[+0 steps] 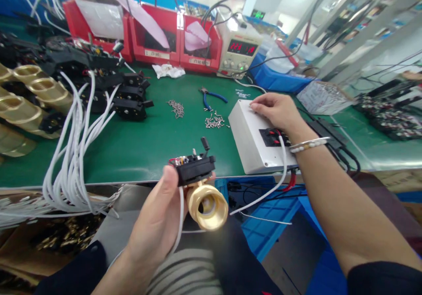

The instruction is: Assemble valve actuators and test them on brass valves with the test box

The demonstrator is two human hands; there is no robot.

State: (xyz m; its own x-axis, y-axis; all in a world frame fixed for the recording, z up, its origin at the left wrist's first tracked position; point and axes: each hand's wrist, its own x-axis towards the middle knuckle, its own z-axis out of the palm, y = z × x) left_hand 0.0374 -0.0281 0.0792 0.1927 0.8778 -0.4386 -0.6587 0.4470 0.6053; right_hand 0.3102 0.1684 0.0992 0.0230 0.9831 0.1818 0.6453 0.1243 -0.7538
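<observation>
The left hand [160,213], at lower centre of the frame, has its grip closed on the black module [196,170], thumb at its left edge; the brass valve body [209,209] is attached beneath the module, its round opening facing the camera. A white cable [180,224] hangs from the module past the fingers. The right hand [277,110], right of centre, rests on the upper part of the white box [247,145]; whether its grip encloses anything cannot be determined. The box sits at the front edge of the green counter [158,141], with a white lead [284,163] running from its black terminal block [272,137]. Blue-handled pliers [216,96] lie at upper centre, above a pile of small screws [214,121]. The power supply [239,51], display lit red, stands beyond, beside red bins [201,64]. More brass bodies [49,93] occupy the left of the frame.
</observation>
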